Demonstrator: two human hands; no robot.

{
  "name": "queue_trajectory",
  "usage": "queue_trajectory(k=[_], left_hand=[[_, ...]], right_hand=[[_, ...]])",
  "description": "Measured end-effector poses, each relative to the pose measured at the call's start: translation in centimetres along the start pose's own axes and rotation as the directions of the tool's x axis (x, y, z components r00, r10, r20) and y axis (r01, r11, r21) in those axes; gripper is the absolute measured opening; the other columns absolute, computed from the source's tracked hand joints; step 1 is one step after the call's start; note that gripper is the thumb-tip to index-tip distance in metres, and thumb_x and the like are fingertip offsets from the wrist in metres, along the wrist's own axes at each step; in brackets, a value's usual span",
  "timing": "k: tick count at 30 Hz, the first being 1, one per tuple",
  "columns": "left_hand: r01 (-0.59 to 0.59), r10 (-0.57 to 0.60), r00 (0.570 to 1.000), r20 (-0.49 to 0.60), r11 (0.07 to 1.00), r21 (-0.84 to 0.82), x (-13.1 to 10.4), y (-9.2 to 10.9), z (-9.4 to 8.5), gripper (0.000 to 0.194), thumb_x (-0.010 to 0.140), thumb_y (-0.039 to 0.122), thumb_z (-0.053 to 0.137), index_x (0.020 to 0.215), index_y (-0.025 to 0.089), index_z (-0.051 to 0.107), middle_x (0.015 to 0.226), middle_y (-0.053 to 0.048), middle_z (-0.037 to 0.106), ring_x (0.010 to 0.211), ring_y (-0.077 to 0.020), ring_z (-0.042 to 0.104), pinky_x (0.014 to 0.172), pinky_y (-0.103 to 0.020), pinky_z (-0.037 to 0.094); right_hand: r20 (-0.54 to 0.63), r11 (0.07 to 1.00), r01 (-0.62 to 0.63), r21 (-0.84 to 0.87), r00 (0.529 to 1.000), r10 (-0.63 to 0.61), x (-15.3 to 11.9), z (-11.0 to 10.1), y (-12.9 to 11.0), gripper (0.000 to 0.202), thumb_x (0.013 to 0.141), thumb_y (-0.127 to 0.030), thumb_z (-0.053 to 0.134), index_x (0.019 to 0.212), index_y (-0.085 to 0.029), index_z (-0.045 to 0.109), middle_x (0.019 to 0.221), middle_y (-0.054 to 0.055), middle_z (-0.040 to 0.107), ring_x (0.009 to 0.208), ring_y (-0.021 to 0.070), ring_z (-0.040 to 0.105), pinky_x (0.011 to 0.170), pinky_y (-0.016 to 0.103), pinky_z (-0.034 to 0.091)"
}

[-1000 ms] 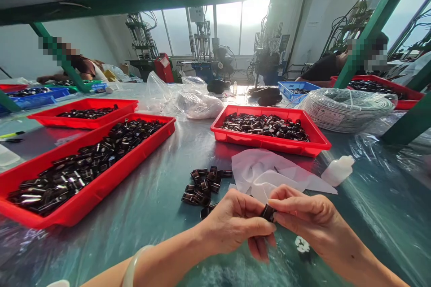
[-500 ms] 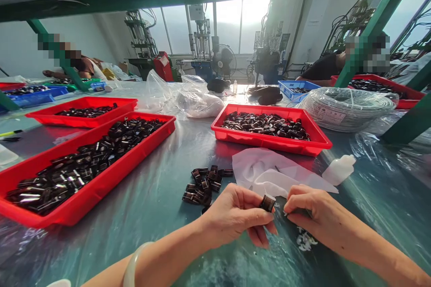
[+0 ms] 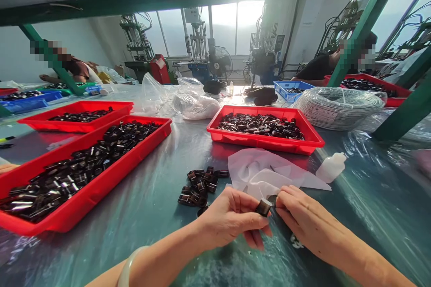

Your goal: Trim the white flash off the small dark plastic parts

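Observation:
Between thumb and forefinger, my left hand [image 3: 234,217] grips a small dark brown cylindrical part [image 3: 263,207] with a pale end facing right. My right hand [image 3: 303,215] is closed in a pinch just right of that part. A dark sliver shows at its fingertips, too small to name. Beneath the right hand lie small white scraps [image 3: 296,241], partly covered by it. A loose pile of similar dark parts [image 3: 198,186] rests on the table left of my left hand. Just beyond both hands is a crumpled white sheet [image 3: 249,170].
A red tray [image 3: 266,141] of dark parts stands ahead, and a long red tray [image 3: 111,186] at left. A white squeeze bottle [image 3: 332,167] lies right of the sheet. A wrapped wire coil [image 3: 336,107] sits farther right, near a green post [image 3: 400,119]. Two people sit beyond.
My right hand has moved closer to the held part, and its fingers now cover more of the white scraps. The part's pale end has turned more toward view. The whole view has shifted slightly.

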State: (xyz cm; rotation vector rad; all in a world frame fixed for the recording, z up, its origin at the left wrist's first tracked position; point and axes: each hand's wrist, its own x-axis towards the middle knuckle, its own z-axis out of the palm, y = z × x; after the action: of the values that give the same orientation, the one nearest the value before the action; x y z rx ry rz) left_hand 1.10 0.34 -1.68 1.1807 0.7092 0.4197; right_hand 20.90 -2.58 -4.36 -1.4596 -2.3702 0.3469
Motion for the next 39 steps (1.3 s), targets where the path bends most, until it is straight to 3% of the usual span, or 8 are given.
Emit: queue_trajectory(k=[3,5,8,11,16,23,31,39], left_hand=[[0.010,-0.009,1.000,0.021,1.000,-0.012,0.0,-0.1,0.0,0.019,0.071,0.024,0.064,0.082,0.009,0.068,0.068,-0.004,0.066,0.049,-0.0088,0.059,0.046,-0.017,0.045],[0.020,-0.019,0.999,0.042,0.999,-0.025,0.0,-0.1,0.0,0.020,0.071,0.024,0.064,0.084,0.009,0.068,0.068,-0.003,0.066,0.048,-0.0086,0.059,0.046,-0.017,0.045],[0.041,-0.035,0.994,0.101,0.998,-0.054,0.1,-0.3,-0.1,0.020,0.070,0.024,0.066,0.083,0.010,0.068,0.067,-0.003,0.066,0.046,-0.0079,0.058,0.045,-0.017,0.046],[0.061,-0.049,0.986,0.157,0.995,-0.075,0.0,-0.5,-0.2,0.019,0.070,0.025,0.066,0.082,0.010,0.067,0.066,-0.002,0.066,0.044,-0.0069,0.057,0.045,-0.017,0.046],[0.087,-0.072,0.974,0.213,0.994,-0.063,-0.1,-0.7,-0.2,0.016,0.070,0.025,0.067,0.076,0.010,0.067,0.066,-0.002,0.065,0.045,-0.0065,0.057,0.045,-0.015,0.046],[0.110,-0.101,0.965,0.241,0.994,-0.023,-0.1,-1.0,-0.4,0.022,0.069,0.029,0.069,0.080,0.010,0.070,0.066,-0.001,0.064,0.049,-0.0072,0.058,0.048,-0.015,0.048],[0.111,-0.104,0.956,0.275,0.994,-0.008,-0.3,-0.8,-0.5,0.032,0.068,0.032,0.070,0.092,0.011,0.072,0.065,0.000,0.062,0.048,-0.0056,0.057,0.048,-0.014,0.049],[0.143,-0.140,0.948,0.288,0.990,0.010,-0.6,-0.4,-0.6,0.027,0.070,0.029,0.069,0.090,0.013,0.073,0.067,0.000,0.063,0.049,-0.0051,0.055,0.050,-0.013,0.049]], right_hand=[[-0.001,0.988,-0.067,0.142,0.998,0.068,0.0,-0.9,-0.1,0.021,0.091,-0.024,0.032,0.072,-0.020,0.041,0.076,0.002,0.047,0.071,0.0152,0.042,0.066,0.030,0.037],[0.079,0.936,-0.165,0.309,0.986,0.148,0.0,-2.0,-0.4,0.021,0.089,-0.029,0.037,0.071,-0.020,0.043,0.072,0.000,0.045,0.065,0.0132,0.040,0.060,0.027,0.034],[0.260,0.750,-0.281,0.599,0.954,0.149,0.1,-3.7,-1.1,0.025,0.088,-0.038,0.042,0.072,-0.019,0.046,0.065,-0.004,0.038,0.059,0.0109,0.031,0.053,0.026,0.027],[0.337,0.576,-0.313,0.755,0.939,0.069,0.1,-4.4,-1.7,0.028,0.085,-0.043,0.046,0.073,-0.018,0.048,0.065,-0.004,0.036,0.060,0.0102,0.027,0.053,0.026,0.022],[0.398,0.469,-0.353,0.810,0.917,0.002,0.2,-4.1,-1.8,0.028,0.082,-0.043,0.053,0.072,-0.018,0.047,0.063,-0.005,0.034,0.059,0.0093,0.023,0.052,0.026,0.016],[0.442,0.459,-0.397,0.795,0.897,0.010,0.2,-3.9,-1.7,0.024,0.080,-0.035,0.058,0.069,-0.016,0.050,0.061,-0.005,0.038,0.058,0.0080,0.029,0.053,0.024,0.022],[0.524,0.125,-0.520,0.845,0.852,0.000,0.3,-2.6,-1.7,0.022,0.070,-0.031,0.069,0.073,-0.011,0.059,0.060,0.001,0.061,0.052,0.0080,0.053,0.055,0.023,0.041],[0.527,-0.004,-0.527,0.850,0.850,0.003,0.2,-2.0,-1.8,0.020,0.065,-0.027,0.074,0.067,-0.011,0.064,0.056,0.002,0.065,0.047,0.0069,0.056,0.049,0.019,0.042]])
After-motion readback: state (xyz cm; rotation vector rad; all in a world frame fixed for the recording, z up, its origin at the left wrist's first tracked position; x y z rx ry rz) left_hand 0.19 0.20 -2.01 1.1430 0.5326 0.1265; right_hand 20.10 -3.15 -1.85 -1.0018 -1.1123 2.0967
